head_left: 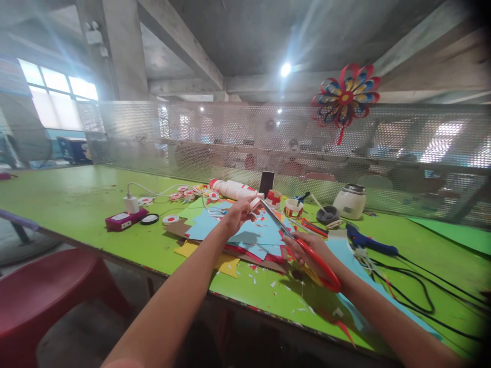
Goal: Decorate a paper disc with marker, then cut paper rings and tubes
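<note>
left arm (184,286): bare from the bottom edge up to the wrist, no sleeve showing | right arm (383,312): bare too, no sleeve showing | left hand (238,213): no glove, ring or watch seen | right hand (310,248): no glove, no band seen

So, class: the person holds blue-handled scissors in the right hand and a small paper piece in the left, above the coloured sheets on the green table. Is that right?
Not quite. In the head view the scissors in the right hand have red handles, not blue. The rest holds: the left hand pinches a small paper piece above the coloured sheets on the green table.
</note>
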Demonstrator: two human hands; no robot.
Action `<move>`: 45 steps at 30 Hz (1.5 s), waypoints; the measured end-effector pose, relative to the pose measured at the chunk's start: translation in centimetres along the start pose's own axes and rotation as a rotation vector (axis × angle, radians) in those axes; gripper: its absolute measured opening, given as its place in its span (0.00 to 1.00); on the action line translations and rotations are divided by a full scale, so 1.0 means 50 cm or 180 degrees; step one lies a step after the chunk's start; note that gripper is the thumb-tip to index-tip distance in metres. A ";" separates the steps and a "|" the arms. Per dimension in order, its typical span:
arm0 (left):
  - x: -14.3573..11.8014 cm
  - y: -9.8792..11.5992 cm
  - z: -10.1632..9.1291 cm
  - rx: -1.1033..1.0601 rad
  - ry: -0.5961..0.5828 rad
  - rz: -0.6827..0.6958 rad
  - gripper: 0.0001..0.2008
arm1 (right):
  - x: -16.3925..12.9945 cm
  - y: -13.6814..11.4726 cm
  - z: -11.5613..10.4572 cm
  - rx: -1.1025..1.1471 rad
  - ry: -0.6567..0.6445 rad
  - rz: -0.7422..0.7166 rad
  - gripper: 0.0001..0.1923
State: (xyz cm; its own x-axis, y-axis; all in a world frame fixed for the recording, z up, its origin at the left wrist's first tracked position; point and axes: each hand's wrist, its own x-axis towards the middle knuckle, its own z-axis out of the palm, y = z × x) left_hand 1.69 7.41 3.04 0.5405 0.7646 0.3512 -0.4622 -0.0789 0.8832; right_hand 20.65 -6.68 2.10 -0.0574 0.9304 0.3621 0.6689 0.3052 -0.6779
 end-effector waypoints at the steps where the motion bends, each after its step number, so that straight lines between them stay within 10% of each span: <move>1: 0.000 0.000 0.000 0.0000 -0.0008 0.0011 0.26 | 0.000 -0.001 0.000 0.0002 0.0015 -0.0002 0.24; 45: 0.004 -0.005 -0.008 -0.0352 0.0122 0.0217 0.20 | 0.001 0.022 0.002 -0.1360 0.0363 -0.0758 0.22</move>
State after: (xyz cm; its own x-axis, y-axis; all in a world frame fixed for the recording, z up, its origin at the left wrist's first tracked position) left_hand 1.64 7.84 2.80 0.4790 0.7838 0.3952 -0.5728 -0.0620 0.8174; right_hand 21.29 -6.30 1.31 -0.1800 0.8096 0.5587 0.8922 0.3736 -0.2539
